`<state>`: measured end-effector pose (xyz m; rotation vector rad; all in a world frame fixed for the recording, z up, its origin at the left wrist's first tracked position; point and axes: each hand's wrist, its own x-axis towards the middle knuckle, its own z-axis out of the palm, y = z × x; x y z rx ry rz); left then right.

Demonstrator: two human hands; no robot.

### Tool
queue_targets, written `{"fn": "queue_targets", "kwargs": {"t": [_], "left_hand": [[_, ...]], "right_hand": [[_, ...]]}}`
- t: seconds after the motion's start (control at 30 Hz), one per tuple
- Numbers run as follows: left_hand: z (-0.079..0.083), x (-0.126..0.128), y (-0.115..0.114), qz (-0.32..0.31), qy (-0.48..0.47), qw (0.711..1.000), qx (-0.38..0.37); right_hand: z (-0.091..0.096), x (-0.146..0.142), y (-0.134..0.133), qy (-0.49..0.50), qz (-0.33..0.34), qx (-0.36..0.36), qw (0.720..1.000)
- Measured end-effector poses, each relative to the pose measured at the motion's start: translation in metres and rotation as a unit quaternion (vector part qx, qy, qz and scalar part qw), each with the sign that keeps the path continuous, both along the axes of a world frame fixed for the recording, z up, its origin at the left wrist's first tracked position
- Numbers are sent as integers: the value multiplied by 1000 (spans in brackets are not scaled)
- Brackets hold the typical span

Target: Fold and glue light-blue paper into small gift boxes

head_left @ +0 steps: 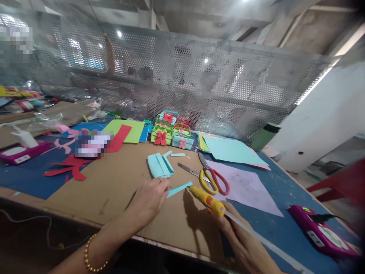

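My left hand (152, 196), fingers pinched, grips a light blue paper strip (179, 188) just over the cardboard. Wrapped around a yellow hot glue gun (205, 198) is my right hand (232, 224). A long translucent glue stick (256, 236) sticks out of the gun's back end, and its nozzle is at the strip's far end; whether they touch I cannot tell. Just beyond my left fingers lies a small folded light blue paper pouch (160, 166). Scissors (212, 177) with one yellow and one red handle lie spread behind the glue gun.
Brown cardboard (114, 190) covers the table's middle. Small decorated paper bags (171, 131) stand at the back. Coloured sheets (230, 149), a lilac sheet (248, 186), a green bottle (265, 136) and a purple power strip (322, 232) are on the right. Red paper scraps (70, 166) lie left.
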<state>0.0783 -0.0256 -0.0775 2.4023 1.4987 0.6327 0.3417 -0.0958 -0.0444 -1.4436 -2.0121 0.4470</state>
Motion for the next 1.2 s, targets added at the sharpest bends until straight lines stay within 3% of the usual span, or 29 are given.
{"fn": "queue_targets", "kwargs": {"t": [0.47,0.67,0.97,1.2], "left_hand": [[-2,0,0,1,-3,1000,-5],[-3,0,0,1,4,1000,4],[-2,-1,0,-3,-6,1000,0],[-3,0,0,0,8,1000,5]], "right_hand": [[-4,-4,14,-2,-43,-53,998],[-2,-8,10,-13,-10,-84,996],[-9,2,14,-4,-45,-23,999],[-7,-9,10,-8,-25,-6,1000]]}}
